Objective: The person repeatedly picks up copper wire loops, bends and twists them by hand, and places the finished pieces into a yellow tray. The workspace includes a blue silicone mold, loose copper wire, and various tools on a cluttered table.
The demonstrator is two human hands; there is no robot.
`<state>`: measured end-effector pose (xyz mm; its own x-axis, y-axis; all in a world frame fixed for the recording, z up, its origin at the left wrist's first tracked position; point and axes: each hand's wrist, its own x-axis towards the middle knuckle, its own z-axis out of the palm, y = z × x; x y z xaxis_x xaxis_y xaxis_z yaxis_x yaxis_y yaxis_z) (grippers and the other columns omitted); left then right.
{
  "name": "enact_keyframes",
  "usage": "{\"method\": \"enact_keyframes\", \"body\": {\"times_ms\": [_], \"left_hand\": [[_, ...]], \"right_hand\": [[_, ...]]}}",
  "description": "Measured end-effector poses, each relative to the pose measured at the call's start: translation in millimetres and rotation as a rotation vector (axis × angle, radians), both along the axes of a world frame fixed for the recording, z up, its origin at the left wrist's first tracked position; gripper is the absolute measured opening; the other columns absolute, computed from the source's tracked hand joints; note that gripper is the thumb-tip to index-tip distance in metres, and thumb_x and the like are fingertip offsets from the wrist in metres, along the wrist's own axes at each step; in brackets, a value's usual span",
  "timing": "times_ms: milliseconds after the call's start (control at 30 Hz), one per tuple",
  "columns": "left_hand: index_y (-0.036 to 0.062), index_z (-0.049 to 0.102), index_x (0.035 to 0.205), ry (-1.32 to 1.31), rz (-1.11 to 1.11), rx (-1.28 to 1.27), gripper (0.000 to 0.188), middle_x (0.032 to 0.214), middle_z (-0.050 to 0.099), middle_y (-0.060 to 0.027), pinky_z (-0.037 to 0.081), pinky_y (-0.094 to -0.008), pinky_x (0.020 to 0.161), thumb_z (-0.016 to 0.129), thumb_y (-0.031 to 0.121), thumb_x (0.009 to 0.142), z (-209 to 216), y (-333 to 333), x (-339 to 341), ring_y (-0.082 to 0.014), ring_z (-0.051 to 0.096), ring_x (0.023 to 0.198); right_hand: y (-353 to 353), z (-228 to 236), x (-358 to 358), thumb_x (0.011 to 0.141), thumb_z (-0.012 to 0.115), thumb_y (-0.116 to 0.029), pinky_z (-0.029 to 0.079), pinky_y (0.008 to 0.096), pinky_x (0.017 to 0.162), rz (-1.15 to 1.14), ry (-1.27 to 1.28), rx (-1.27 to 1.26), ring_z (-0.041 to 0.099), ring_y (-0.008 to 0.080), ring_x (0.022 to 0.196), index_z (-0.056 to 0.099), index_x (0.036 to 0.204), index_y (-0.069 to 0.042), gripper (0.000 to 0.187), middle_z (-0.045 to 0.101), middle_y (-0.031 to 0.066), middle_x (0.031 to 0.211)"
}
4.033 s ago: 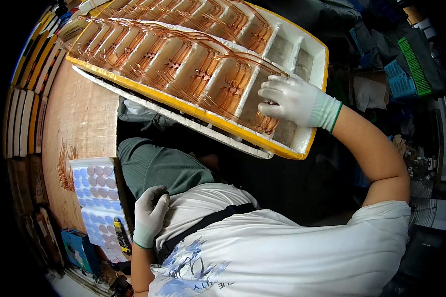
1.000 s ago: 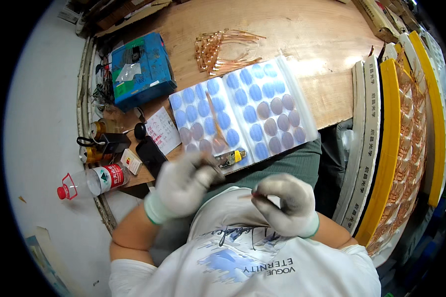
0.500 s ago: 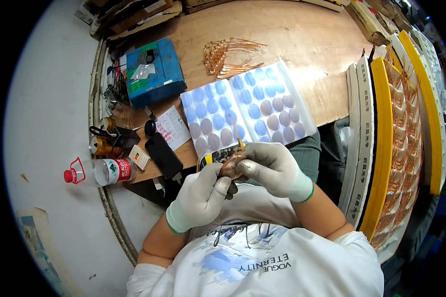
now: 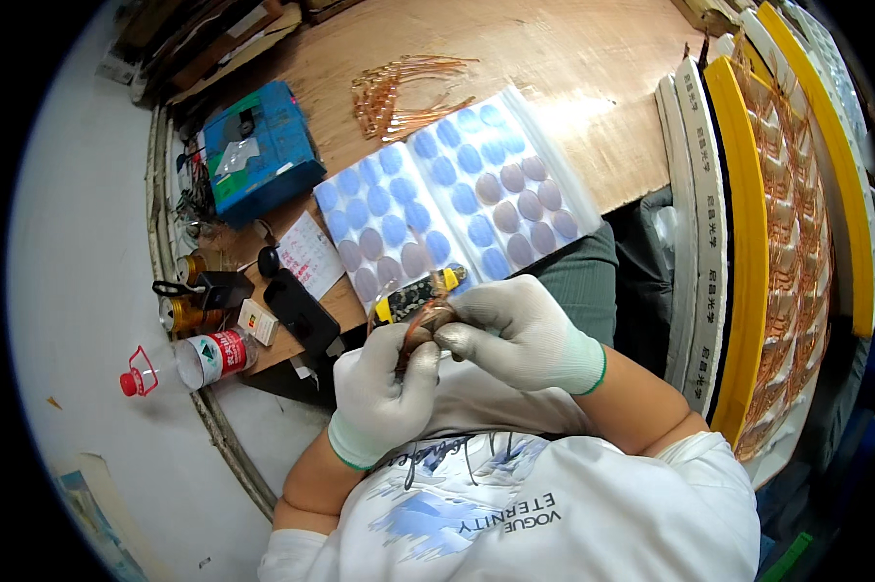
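Close to my chest, my two gloved hands meet around a copper-coloured eyeglass frame [image 4: 428, 322] that seems to hold a brownish lens. My left hand [image 4: 384, 393] is closed on it, thumb against its near side. My right hand [image 4: 525, 332] pinches it from the other side. The fingers hide much of the frame. Just beyond lies a black patterned thing with yellow ends [image 4: 410, 299], partly covered by my hands. Past it, an open clear-pocketed sheet [image 4: 564, 145] shows rows of bluish and purplish round lenses. More copper-coloured eyeglass frames [image 4: 374, 102] lie on the wooden table [image 4: 554, 48].
A blue box [image 4: 263, 160] stands at the left. Near it lie a handwritten paper [image 4: 311, 254], a black phone [image 4: 302, 310], a small carton [image 4: 256, 322] and a red-capped bottle [image 4: 214, 357]. At the right stand white and yellow trays [image 4: 738, 262] with several copper-coloured frames.
The surroundings have shifted left and up in the view. My hands have shifted slightly left with the eyeglass frame, and its upright part no longer shows against the lens sheet.
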<state>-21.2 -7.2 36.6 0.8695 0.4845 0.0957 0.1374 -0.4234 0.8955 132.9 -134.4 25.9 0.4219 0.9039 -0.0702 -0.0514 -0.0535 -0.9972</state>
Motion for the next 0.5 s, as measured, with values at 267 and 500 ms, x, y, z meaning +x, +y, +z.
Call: {"method": "enact_keyframes", "body": {"times_ms": [267, 500], "left_hand": [[-0.0033, 0.066, 0.102, -0.058, -0.030, 0.242, 0.012, 0.063, 0.064, -0.0075, 0.051, -0.0292, 0.052, 0.064, -0.002, 0.090, -7, -6, 34, -0.0183, 0.066, 0.052], [0.0013, 0.066, 0.096, 0.251, -0.210, 0.245, 0.008, 0.063, 0.062, -0.0134, 0.051, -0.0359, 0.052, 0.068, 0.007, 0.091, 2, -1, 103, -0.0299, 0.066, 0.053]], "right_hand": [[-7, -10, 37, 0.089, 0.069, -0.012, 0.053, 0.0373, 0.062, 0.007, -0.127, 0.059, 0.067, 0.0337, 0.066, 0.071, 0.087, 0.003, 0.015, 0.066, 0.0196, 0.075], [-30, -30, 77, 0.083, 0.074, -0.016, 0.053, 0.0414, 0.081, -0.220, -0.178, -0.060, 0.066, 0.0366, 0.094, 0.070, 0.100, 0.000, 0.023, 0.067, 0.0193, 0.099]]}}
